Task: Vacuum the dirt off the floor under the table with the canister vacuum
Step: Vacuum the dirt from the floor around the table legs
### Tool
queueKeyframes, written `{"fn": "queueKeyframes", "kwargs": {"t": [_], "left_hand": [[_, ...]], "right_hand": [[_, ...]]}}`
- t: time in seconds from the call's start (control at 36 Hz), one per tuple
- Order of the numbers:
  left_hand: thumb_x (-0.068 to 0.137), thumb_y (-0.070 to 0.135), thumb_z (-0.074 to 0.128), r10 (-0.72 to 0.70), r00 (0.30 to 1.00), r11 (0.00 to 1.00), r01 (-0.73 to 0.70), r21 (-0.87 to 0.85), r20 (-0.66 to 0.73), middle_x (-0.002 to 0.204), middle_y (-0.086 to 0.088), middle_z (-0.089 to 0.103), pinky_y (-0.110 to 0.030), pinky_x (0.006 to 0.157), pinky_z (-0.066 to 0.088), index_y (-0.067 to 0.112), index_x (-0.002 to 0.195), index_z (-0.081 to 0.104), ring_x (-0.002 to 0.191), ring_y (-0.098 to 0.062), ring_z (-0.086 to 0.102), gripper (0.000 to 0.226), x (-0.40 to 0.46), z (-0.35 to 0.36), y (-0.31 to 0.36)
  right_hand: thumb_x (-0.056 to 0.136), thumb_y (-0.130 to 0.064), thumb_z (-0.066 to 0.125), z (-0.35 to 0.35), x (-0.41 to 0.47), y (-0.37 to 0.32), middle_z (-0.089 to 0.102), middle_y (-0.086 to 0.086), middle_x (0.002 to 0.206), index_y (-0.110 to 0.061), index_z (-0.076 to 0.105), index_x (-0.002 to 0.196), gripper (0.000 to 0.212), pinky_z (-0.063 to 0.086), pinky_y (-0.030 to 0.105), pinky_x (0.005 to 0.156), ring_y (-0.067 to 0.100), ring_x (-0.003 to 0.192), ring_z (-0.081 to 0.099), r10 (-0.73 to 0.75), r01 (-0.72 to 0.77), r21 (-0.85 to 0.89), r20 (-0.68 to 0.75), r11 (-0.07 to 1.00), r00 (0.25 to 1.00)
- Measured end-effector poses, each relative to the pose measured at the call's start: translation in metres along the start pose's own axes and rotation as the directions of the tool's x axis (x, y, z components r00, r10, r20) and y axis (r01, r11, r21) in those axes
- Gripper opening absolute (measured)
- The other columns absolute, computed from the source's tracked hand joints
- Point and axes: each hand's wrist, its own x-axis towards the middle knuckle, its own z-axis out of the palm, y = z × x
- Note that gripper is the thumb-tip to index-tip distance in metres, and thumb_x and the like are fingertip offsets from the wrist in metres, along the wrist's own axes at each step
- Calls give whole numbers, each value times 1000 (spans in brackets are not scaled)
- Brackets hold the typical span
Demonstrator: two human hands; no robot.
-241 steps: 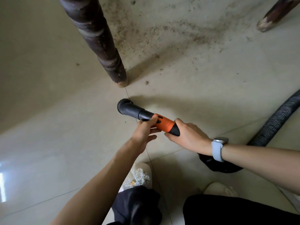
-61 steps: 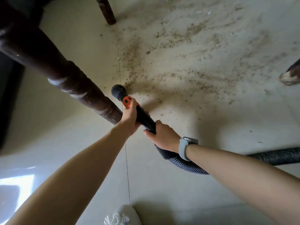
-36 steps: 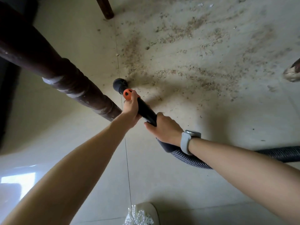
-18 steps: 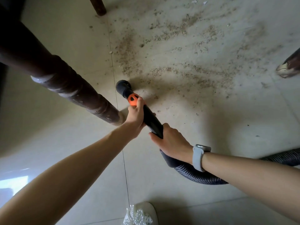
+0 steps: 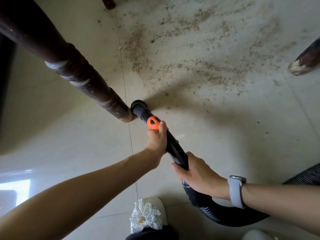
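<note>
Two hands steady the wand (image 5: 174,148) because the brush nozzle (image 5: 138,105) has to stay flat on the floor while you steer it at full reach. Your left hand (image 5: 158,139) wraps the black tube just behind the orange collar (image 5: 153,123), thumb on top and fingers curled under, so it guides the tip. Your right hand (image 5: 199,175) closes round the rear of the wand where the ribbed hose (image 5: 225,215) joins, fingers folded over it; that grip likely supplies the push and keeps the hose trailing behind your wrist and off to the right, clear of the path.

Ahead of your left hand, the nozzle sits on the tile just beside the foot of the near table leg (image 5: 97,94), nearly touching it; whether it does touch, you cannot tell. Beyond the nozzle and to its right lies the dirt (image 5: 190,66), a broad scatter of brown grit spread between the table legs. Most of it remains, so the job looks barely begun. Your next stroke probably needs to go forward and rightward from the leg, into the thickest band.
</note>
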Motion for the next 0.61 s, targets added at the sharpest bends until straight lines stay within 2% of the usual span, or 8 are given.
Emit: {"fn": "queueKeyframes", "kwargs": {"t": [0.11,0.17,0.22,0.28,0.33,0.44,0.56,0.61], "left_hand": [[96,37,45,-10,999,1000,11,27,-36,94,-13,54,-40,71,58,2,122,35,80,-30,68,44,4,7,-3],[92,42,47,14,997,998,-9,67,-76,107,-18,57,-48,83,56,1,124,36,98,-35,65,54,12,12,3],[81,50,49,47,992,996,-37,85,-115,118,-23,58,-52,87,54,0,126,37,103,-38,63,69,19,16,10],[80,51,50,140,979,984,-120,132,-148,121,-23,59,-50,86,54,1,128,42,103,-39,62,70,28,20,19],[94,43,47,241,947,963,-205,177,-211,123,-20,58,-42,81,54,4,131,44,106,-37,61,54,36,20,32],[93,45,45,125,939,991,-104,82,-321,121,-18,55,-41,74,55,1,131,39,107,-35,59,58,47,11,47],[94,38,45,99,979,995,-95,27,-179,100,-16,53,-47,81,56,8,104,44,105,-40,62,31,30,1,33],[95,33,45,70,993,998,-69,9,-98,92,-14,49,-41,69,57,9,101,40,93,-39,65,26,19,1,22]], "right_hand": [[94,-38,53,-9,-1,6,67,3,70,-16,44,88,24,40,9,50,7,56,63,-16,16,-1,2,1000,1000],[94,-37,53,-17,6,4,65,0,67,-17,45,83,25,37,8,49,6,56,62,-29,29,-19,0,999,1000],[95,-33,52,-26,17,-2,67,5,66,-14,49,75,28,37,8,51,14,61,65,-66,67,-34,19,997,998],[96,-30,52,-36,33,-10,69,14,70,-10,53,68,34,41,9,56,22,66,67,-100,101,-43,44,994,994],[96,-31,52,-44,49,-19,70,16,71,-8,56,65,39,47,15,64,23,66,66,-119,122,-51,67,991,991],[94,-32,53,-42,67,-31,68,11,63,-6,56,67,38,47,27,64,22,62,65,-127,132,-102,53,986,990],[92,-39,53,-25,45,-26,66,2,66,-13,46,86,28,53,33,65,20,63,66,-95,95,-119,13,988,995],[92,-41,53,-21,28,-20,67,4,73,-16,42,91,27,54,34,67,21,67,67,-58,58,-109,4,992,998]]}}
